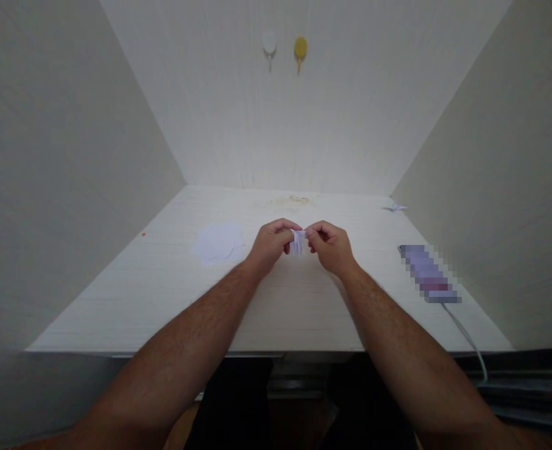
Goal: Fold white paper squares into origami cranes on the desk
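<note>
A small piece of folded white paper point(297, 242) is held above the middle of the table. My left hand point(274, 244) pinches its left side between thumb and fingers. On the other side, the thumb and forefinger of my right hand point(329, 245) close on the paper's upper right end. Several narrow folds or points hang down between the two hands. The fingers hide part of the paper, so its full shape cannot be made out.
Loose white paper sheets point(219, 242) lie left of my hands. A small folded paper figure point(396, 207) sits at the back right. Nearer on the right is a pixelated flat device point(428, 274) with a cable point(467, 337) over the table's edge. Two hooks point(301, 47) are on the back wall.
</note>
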Motion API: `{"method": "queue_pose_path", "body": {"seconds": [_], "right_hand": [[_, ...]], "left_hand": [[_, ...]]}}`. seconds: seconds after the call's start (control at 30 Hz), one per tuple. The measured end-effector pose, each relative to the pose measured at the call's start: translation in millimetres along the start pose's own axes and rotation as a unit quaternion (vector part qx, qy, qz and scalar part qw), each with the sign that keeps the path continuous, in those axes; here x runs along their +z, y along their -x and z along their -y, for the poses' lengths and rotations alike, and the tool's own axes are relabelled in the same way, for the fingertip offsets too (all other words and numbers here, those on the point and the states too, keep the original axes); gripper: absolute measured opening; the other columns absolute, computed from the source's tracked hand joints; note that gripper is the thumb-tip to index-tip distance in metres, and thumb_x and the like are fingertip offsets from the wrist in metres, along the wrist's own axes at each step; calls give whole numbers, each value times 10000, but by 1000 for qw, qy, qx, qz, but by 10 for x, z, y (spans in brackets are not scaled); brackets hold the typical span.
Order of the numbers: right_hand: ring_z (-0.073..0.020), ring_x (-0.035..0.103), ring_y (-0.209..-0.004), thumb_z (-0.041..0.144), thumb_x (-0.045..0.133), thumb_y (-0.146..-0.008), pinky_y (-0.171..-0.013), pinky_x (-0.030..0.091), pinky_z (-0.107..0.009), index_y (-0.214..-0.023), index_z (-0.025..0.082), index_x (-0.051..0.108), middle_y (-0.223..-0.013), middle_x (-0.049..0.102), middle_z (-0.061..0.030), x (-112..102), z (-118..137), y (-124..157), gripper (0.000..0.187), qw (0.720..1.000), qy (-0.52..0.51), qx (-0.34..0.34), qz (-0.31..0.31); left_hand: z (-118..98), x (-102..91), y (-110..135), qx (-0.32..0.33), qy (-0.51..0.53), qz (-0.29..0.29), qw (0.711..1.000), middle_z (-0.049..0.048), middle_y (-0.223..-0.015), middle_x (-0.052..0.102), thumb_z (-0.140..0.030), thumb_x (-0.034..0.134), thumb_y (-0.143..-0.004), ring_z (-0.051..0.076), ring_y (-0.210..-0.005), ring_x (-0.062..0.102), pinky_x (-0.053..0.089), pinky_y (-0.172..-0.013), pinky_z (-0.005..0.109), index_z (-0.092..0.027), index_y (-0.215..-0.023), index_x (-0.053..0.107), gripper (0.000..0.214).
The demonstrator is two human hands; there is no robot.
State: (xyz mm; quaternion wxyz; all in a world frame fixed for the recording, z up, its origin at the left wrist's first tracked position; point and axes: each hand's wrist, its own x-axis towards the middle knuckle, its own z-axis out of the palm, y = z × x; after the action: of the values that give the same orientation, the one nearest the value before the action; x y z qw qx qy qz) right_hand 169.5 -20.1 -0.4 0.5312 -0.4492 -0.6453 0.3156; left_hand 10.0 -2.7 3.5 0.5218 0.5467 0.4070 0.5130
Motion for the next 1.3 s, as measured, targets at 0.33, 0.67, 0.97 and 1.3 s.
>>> {"method": "queue_pose_path", "body": {"seconds": [0.33,0.67,0.97,1.3], "right_hand": [[-104,526,-520,364,625,-832,-501,435,-251,-785,190,657,-622,590,19,-6,-4,-8,183,1000,-23,-8,-3],[-90,541,-597,275,675,-770,-505,451,-233,-805,185,702,-828,646,-28,-3,-31,-13,100,998,2,-65,7],[-128,611,-664,359,771,-705,-538,510,-254,-791,177,684,-806,683,-40,24,-42,-23,219,997,-76,6,0],[-121,626,-566,366,829,-602,-557,571,-292,-741,186,660,-666,685,8,2,7,-64,283,978,-195,78,-10]], "left_hand": [[5,-9,11,9,27,3,1000,-40,-579,565,-139,623,-633,76,-468,487,396,-454,208,-155,-893,698,271],[-48,8,32,45,28,-44,998,-8,-663,642,-187,725,-627,84,-555,549,459,-538,217,-130,-878,687,260],[-10,5,53,92,-7,-23,995,45,-792,727,-249,789,-653,132,-693,653,533,-680,271,-147,-853,727,233],[-5,45,80,163,-117,-44,979,27,-787,691,-207,740,-688,101,-658,612,497,-609,217,-164,-917,713,234]]}}
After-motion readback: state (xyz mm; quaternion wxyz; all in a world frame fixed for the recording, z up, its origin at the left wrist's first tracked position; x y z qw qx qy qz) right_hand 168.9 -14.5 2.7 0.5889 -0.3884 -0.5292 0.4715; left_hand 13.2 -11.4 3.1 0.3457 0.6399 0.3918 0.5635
